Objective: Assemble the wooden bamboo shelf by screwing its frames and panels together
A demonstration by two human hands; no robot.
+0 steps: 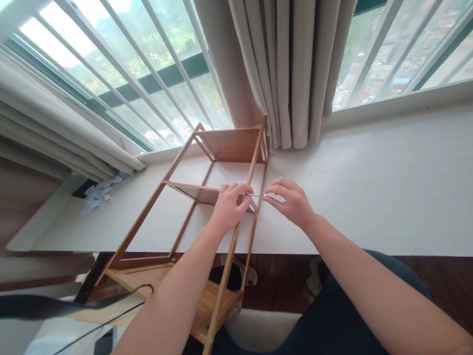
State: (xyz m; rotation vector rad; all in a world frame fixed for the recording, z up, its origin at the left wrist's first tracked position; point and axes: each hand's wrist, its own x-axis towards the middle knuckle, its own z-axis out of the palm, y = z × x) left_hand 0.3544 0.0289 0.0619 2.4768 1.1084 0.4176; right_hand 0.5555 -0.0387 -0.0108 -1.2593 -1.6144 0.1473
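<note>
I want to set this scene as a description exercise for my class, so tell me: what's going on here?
A person has a light wooden three-tier shelf rack tipped on its side across a long white window-side desk. Their left hand closes around the rack's upright rail at the middle shelf. Their right hand pinches a small thin silver metal tool against that rail. Crumpled white paper lies at the desk's far left.

two hands were counted, a left hand (229, 207) and a right hand (291, 202), with one thin metal tool (256, 195) pinched between them. one wooden shelf rack (177, 162) was seen, three shelf boards counted on it. one white desk (369, 187), one bunched curtain (291, 69), one crumpled paper pile (99, 193), and two shoes (244, 268) were spotted below.
</note>
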